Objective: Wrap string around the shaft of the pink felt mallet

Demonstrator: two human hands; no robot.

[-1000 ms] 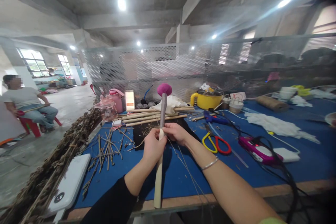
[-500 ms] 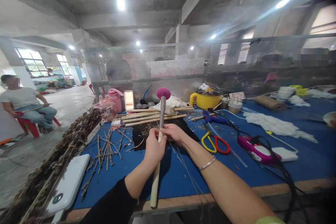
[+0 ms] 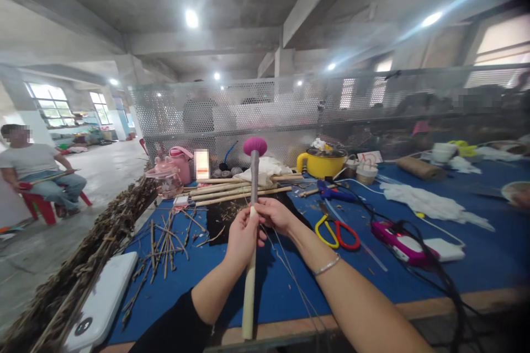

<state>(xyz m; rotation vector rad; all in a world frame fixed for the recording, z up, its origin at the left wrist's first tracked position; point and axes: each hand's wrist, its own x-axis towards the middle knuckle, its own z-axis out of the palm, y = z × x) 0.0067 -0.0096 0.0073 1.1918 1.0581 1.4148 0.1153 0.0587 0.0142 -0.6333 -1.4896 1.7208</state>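
Note:
A pale wooden stick (image 3: 248, 303) is held upright in front of me, tilted a little, with its lower end by the table edge. A round magenta ball (image 3: 254, 146) tops it, and a grey wrapping (image 3: 255, 174) covers the upper shaft. My left hand (image 3: 242, 237) is closed around the stick just under the wrapping. My right hand (image 3: 275, 215) pinches the stick where the grey ends. Thin grey yarn strands (image 3: 292, 270) trail from between the hands over the table edge. The fingertips partly hide the contact point.
Scissors (image 3: 337, 233) with yellow and red handles lie to the right, near a blue glue gun (image 3: 337, 192) and a magenta power strip (image 3: 403, 244). Dry twigs (image 3: 165, 242) and a white power bank (image 3: 101, 298) lie left. Wooden sticks (image 3: 223, 190) and a yellow pot (image 3: 325, 164) are behind.
The view has shifted slightly. The fingers of my left hand now show more below the stick's grip, and both hands still hold the stick at the wrapping's lower end.

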